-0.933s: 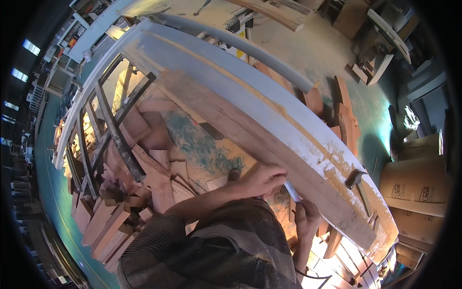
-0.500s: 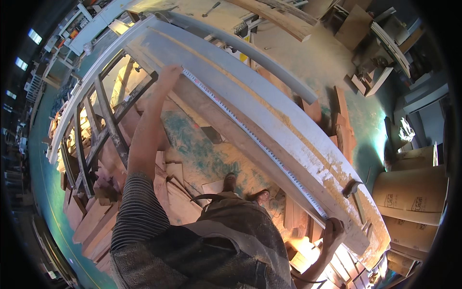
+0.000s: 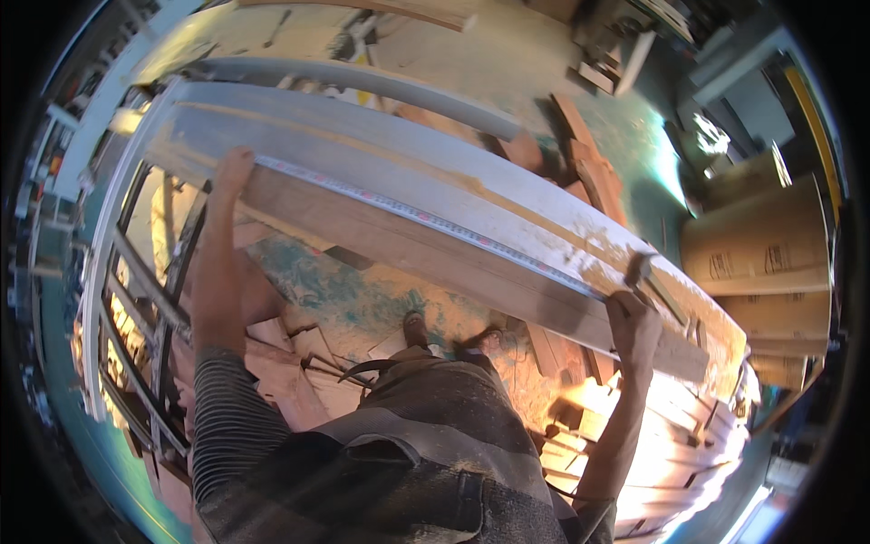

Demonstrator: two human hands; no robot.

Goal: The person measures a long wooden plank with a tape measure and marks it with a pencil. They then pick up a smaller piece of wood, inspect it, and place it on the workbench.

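A white measuring tape (image 3: 426, 218) stretches in a straight line along a long reddish-brown wooden board (image 3: 435, 258). My left hand (image 3: 236, 168) is closed on the tape's left end, at the board's far left. The fingers of my right hand (image 3: 636, 319) are curled at the tape's right end, pressed down near the board's right part; the tape's case does not show. The board lies along the near side of a long pale bench (image 3: 362, 131) streaked with sawdust. Just beyond my right hand lies a tool with a dark head (image 3: 638, 268) and a wooden handle.
A dark metal frame (image 3: 149, 281) stands at the left. Stacked wood offcuts (image 3: 308, 363) lie around my feet on the dusty green floor (image 3: 317, 272). Large brown cardboard rolls or boxes (image 3: 761, 245) stand at the right. More planks (image 3: 589, 177) lie behind the bench.
The view has turned, so the bench and board now lie more nearly level across it. Both hands stay at the tape's ends; the right one appears higher in the picture.
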